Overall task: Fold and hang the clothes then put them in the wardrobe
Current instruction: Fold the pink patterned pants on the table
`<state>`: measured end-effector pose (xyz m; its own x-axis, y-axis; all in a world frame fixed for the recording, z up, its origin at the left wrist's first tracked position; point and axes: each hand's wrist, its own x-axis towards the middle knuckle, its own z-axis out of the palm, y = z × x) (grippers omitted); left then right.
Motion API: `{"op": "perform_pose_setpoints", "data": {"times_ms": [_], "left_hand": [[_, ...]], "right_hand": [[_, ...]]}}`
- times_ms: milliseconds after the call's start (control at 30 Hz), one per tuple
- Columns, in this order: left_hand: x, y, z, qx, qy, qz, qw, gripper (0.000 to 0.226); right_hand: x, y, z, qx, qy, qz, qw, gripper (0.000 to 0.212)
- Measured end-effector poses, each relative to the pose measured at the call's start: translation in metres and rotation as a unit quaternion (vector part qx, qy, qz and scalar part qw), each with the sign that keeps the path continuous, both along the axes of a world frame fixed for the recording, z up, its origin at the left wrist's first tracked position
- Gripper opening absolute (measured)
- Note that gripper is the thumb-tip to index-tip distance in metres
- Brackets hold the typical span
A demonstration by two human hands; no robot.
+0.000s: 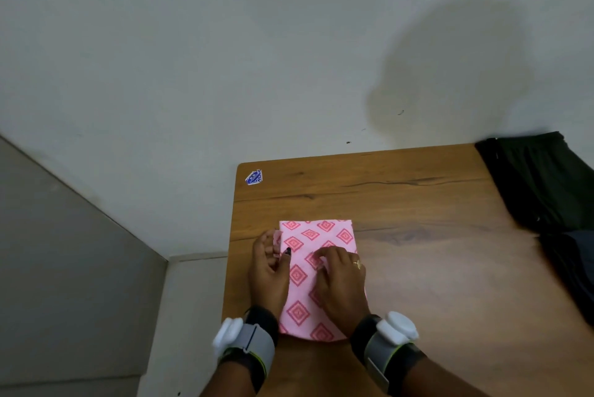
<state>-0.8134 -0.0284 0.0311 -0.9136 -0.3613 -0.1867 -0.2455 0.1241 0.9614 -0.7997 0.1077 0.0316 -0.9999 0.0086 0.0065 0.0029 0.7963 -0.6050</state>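
**At the table's left edge: a fold that may spring open or slide off**

Near the left edge of the wooden table (427, 271) lies the pink cloth (310, 234), folded into a narrow upright rectangle, flat and mostly smooth. It is printed with red diamonds, and its near end is rounded. The left hand (268, 271) pinches a small flap at the cloth's left side, thumb on top. The right hand (340, 284) sits on the middle with fingers curled down and seems to pinch a low ridge of fabric.

In my judgement, letting go unevenly could let the layers spring apart. A tug leftward could drag the cloth over the table's edge, which is just beside it. Dark garments (546, 181) lie well apart at the table's right.
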Motion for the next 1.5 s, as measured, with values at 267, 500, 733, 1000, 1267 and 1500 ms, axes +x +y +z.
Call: {"op": "perform_pose_setpoints", "data": {"times_ms": [267, 500, 733, 1000, 1267, 1500], "left_hand": [[0.017, -0.004, -0.024, -0.109, 0.010, 0.005, 0.994, 0.029], [0.001, 0.028, 0.008, -0.419, 0.044, -0.112, 0.900, 0.060], [-0.003, 0.013, -0.048, -0.459, -0.042, -0.184, 0.868, 0.082], [-0.023, 0.019, -0.050, -0.460, -0.070, -0.146, 0.873, 0.073], [-0.033, 0.023, -0.057, -0.474, -0.088, -0.127, 0.867, 0.073], [0.018, 0.068, -0.048, -0.440, -0.117, -0.142, 0.879, 0.076]], "right_hand": [[0.005, 0.001, -0.013, 0.088, -0.019, 0.074, 0.993, 0.035], [-0.001, -0.010, -0.009, 0.118, 0.083, 0.074, 0.987, 0.050], [-0.002, 0.005, -0.054, 0.196, 0.040, 0.112, 0.973, 0.062], [-0.029, 0.007, -0.057, 0.182, 0.028, 0.129, 0.974, 0.062], [-0.045, 0.012, -0.062, 0.171, 0.021, 0.142, 0.975, 0.060], [-0.001, 0.058, -0.060, 0.182, 0.008, 0.172, 0.968, 0.057]]}}
